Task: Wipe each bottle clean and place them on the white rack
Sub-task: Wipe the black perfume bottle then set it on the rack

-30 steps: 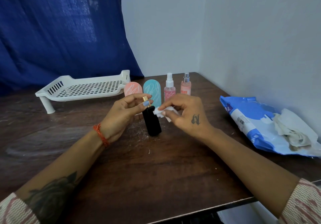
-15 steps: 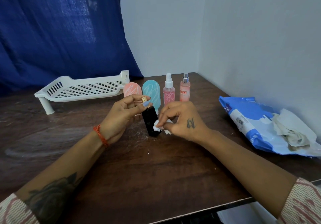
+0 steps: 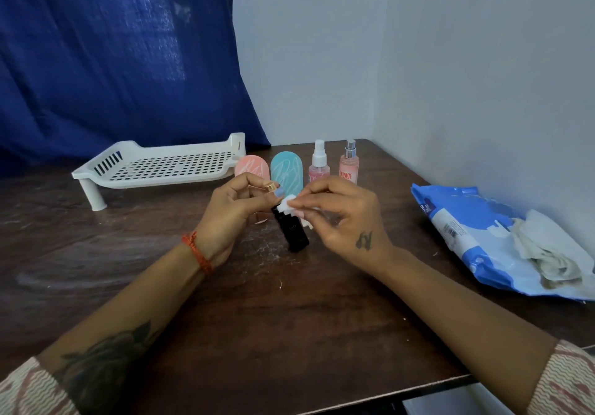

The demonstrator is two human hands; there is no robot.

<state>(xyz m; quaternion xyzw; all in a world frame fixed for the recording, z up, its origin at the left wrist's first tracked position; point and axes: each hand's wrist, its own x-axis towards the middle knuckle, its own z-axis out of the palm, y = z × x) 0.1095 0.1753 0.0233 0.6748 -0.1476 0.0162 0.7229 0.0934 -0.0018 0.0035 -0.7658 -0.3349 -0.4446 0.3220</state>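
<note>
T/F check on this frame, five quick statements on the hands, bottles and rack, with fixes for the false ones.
1. The left hand pinches the black bottle near its gold cap. True.
2. The right hand holds nothing. False: it pinches a white wipe against the upper part of the black bottle.
3. The white rack already carries two bottles. False: no bottle stands on it.
4. Four other bottles stand on the table behind the hands: a pink flat bottle, a teal flat bottle and two pink spray bottles. True.
5. The blue wipes pack lies to the left of the rack. False: it lies at the right, by the wall.
</note>
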